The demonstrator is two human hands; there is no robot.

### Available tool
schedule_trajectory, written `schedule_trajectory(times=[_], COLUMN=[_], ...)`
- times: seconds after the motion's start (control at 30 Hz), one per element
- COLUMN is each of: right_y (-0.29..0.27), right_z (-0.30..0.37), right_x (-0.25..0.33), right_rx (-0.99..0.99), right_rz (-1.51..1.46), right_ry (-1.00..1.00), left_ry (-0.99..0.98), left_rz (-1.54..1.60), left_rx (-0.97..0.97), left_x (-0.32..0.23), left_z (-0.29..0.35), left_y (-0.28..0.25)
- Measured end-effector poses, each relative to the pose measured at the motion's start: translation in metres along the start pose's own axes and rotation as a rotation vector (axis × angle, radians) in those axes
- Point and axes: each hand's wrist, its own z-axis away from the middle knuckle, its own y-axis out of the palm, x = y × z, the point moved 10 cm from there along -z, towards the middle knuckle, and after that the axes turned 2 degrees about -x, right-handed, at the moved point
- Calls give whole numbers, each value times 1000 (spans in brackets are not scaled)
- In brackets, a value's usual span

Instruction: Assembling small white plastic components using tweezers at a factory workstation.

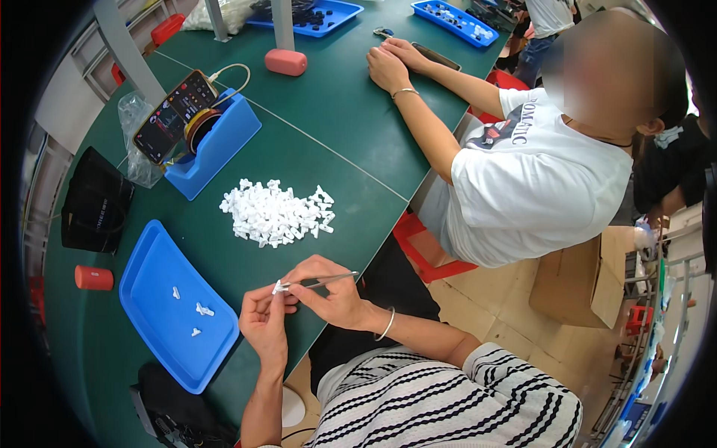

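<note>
My left hand [265, 323] pinches a small white plastic part [278, 287] between thumb and fingertips, above the table's near edge. In my right hand [331, 297] is a pair of metal tweezers [328, 279], whose tips reach the white part. Fine detail at the tips is too small to make out. Beyond my hands lies a loose heap of similar white plastic parts [276, 213]. To the left a blue tray [153, 328] holds a few more white pieces [204, 309].
A phone [175, 116] leans on a blue bin [216, 153] at the left, near a black bag [97, 201] and a red cylinder [94, 278]. At the right sits a co-worker [538, 164], hands on the green table [321, 134]. Blue trays [455, 22] stand farther back.
</note>
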Motion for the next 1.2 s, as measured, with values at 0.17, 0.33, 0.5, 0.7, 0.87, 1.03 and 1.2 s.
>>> schedule_trajectory(times=[0.17, 0.33, 0.5, 0.7, 0.87, 1.03, 1.2], right_y=[1, 8, 0, 2, 18, -3, 3], right_z=[1, 3, 7, -2, -2, -1, 4], right_x=[5, -1, -27, -9, -13, -17, -18], right_rx=[9, -2, -50, -11, 57, -63, -10], right_rz=[38, 15, -109, -68, -26, -122, -62], right_ry=[-36, 26, 226, 28, 34, 168, 129], left_ry=[10, 5, -62, -82, -69, -54, -56], left_rz=[9, -13, 23, 131, 145, 180, 89], left_rx=[-5, -23, -4, 1, 9, 60, -14], left_x=[1, 3, 7, 11, 11, 9, 12], left_z=[2, 5, 0, -7, -6, -11, -6], left_y=[-2, -9, -5, -8, -16, 1, -10])
